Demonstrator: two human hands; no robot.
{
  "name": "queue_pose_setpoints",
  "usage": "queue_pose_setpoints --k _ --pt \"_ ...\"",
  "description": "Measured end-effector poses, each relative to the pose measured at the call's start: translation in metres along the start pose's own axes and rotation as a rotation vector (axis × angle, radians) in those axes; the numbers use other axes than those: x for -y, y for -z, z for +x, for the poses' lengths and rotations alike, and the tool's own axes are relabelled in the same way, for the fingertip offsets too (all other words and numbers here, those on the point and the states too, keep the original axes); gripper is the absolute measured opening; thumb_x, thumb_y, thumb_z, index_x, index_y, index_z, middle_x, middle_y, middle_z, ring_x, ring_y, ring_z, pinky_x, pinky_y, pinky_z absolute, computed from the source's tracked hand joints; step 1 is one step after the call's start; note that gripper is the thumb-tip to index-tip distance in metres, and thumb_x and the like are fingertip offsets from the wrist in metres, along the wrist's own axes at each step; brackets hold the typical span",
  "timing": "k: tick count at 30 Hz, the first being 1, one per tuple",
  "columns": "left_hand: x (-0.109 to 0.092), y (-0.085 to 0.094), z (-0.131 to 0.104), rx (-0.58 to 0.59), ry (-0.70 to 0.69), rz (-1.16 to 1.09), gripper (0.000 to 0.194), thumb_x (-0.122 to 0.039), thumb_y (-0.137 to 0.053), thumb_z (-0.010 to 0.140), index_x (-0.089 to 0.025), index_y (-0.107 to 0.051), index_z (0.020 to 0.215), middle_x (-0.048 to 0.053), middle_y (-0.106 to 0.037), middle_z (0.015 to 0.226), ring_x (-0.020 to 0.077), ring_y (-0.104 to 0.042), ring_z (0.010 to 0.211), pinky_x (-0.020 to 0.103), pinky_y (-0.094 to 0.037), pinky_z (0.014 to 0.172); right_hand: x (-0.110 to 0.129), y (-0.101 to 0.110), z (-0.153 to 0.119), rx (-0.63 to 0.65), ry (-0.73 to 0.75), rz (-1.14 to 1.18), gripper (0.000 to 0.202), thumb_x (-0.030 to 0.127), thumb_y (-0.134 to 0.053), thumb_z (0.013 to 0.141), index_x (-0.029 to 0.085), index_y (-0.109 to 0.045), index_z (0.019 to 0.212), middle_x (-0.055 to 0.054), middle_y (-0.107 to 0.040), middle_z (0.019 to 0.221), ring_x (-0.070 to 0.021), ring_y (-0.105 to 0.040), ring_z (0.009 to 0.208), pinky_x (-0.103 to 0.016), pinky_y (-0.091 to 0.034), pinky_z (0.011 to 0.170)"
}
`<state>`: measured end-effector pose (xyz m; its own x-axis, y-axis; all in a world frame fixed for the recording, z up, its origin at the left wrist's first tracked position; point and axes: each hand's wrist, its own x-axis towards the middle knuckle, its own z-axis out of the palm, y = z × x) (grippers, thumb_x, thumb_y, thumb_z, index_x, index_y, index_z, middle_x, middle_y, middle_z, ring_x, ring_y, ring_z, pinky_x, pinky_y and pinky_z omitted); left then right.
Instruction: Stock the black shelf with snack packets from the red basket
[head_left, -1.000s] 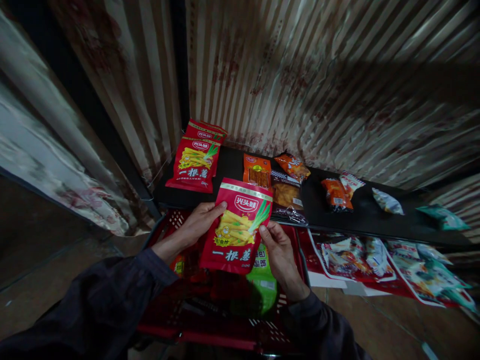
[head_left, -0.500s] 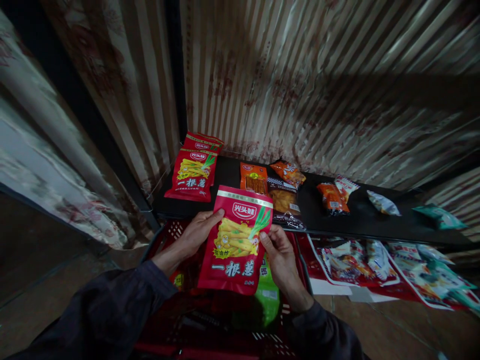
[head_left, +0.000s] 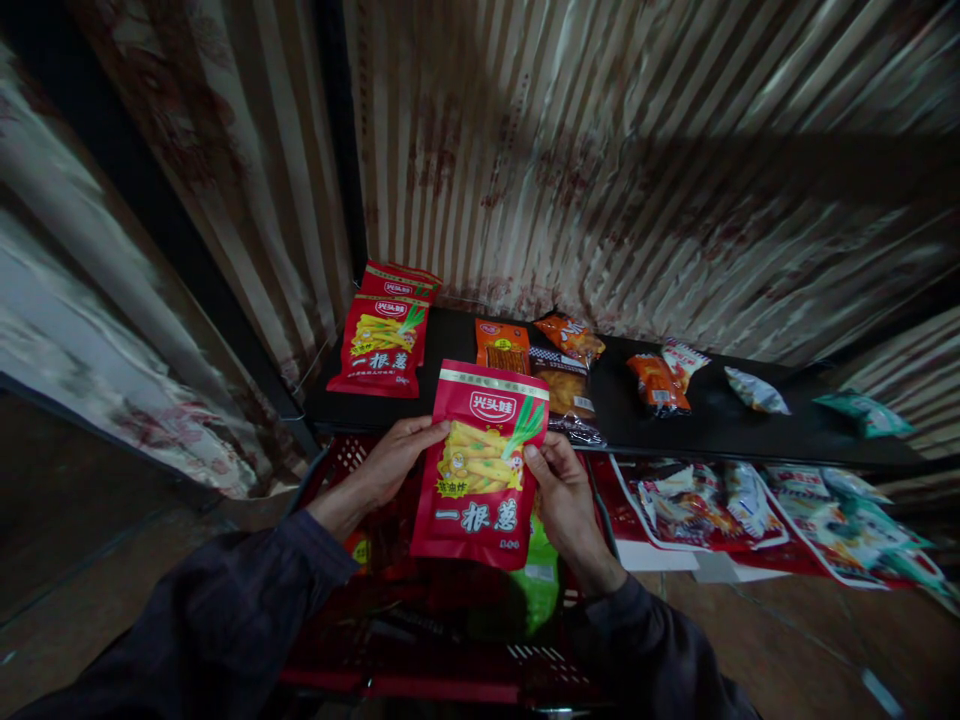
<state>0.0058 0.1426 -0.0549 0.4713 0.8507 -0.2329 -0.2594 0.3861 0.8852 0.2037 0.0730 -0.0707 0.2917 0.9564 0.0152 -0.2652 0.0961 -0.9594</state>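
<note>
Between my two hands a red snack bag [head_left: 480, 465] with yellow sticks and green onion on its front is held upright, its face toward me. My left hand [head_left: 394, 462] pinches its left edge, thumb on the front. On the right edge, my right hand [head_left: 564, 495] grips with the thumb in front and the fingers partly hidden behind. Below the bag is a red basket [head_left: 405, 680] with a green packet [head_left: 541, 590] and other dim packets in it. Matching red bags [head_left: 382, 345] lie overlapped at the left end of the black shelf [head_left: 645, 425].
Farther along the shelf are an orange packet [head_left: 491, 345], a brown bag [head_left: 562, 390], another orange packet [head_left: 658, 385], a white packet [head_left: 756, 390] and a teal packet [head_left: 866, 412]. White-rimmed trays of snacks [head_left: 701, 505] sit lower right. A dark post [head_left: 341, 140] and striped curtain stand behind.
The held red bag has moved slightly right and up, with both hands still on it. The shelf and its packets appear shifted slightly left in view.
</note>
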Motion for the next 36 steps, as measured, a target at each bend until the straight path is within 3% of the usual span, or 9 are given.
queue_pose_setpoints --k 9,17,25,36 --pt "0.011 -0.002 -0.002 0.156 0.132 0.029 0.048 -0.039 -0.085 0.063 -0.015 -0.073 0.102 0.011 -0.076 0.104 0.0288 -0.070 0.094 0.042 -0.051 0.091 0.005 0.007 0.011 -0.097 -0.012 0.086 0.025 0.037 -0.081 0.068 0.027 -0.065 0.085 0.005 -0.071 0.079 -0.0130 -0.062 0.068 -0.027 -0.051 0.065" --pt "0.017 -0.004 -0.001 0.235 0.129 0.097 0.046 -0.040 -0.085 0.061 -0.015 -0.074 0.098 0.008 -0.077 0.099 0.0241 -0.070 0.091 0.037 -0.051 0.089 0.007 0.010 0.013 -0.117 0.011 0.107 0.024 0.034 -0.080 0.069 0.026 -0.064 0.085 0.004 -0.071 0.081 -0.0138 -0.062 0.070 -0.028 -0.051 0.068" --pt "0.017 0.001 0.002 0.164 0.106 0.151 0.041 -0.042 -0.086 0.058 -0.016 -0.074 0.086 0.005 -0.076 0.085 0.0244 -0.069 0.084 0.035 -0.053 0.078 0.010 0.008 0.012 -0.095 -0.064 0.132 0.028 0.039 -0.083 0.066 0.025 -0.065 0.082 0.004 -0.072 0.080 -0.0143 -0.063 0.069 -0.029 -0.052 0.069" --pt "0.006 0.001 0.004 -0.059 0.038 0.010 0.048 -0.044 -0.088 0.052 -0.016 -0.072 0.088 0.004 -0.076 0.081 0.0189 -0.069 0.069 0.032 -0.056 0.071 0.000 0.005 0.002 0.021 -0.132 0.021 0.029 0.040 -0.083 0.068 0.026 -0.068 0.089 0.003 -0.073 0.090 -0.0159 -0.066 0.080 -0.033 -0.054 0.081"
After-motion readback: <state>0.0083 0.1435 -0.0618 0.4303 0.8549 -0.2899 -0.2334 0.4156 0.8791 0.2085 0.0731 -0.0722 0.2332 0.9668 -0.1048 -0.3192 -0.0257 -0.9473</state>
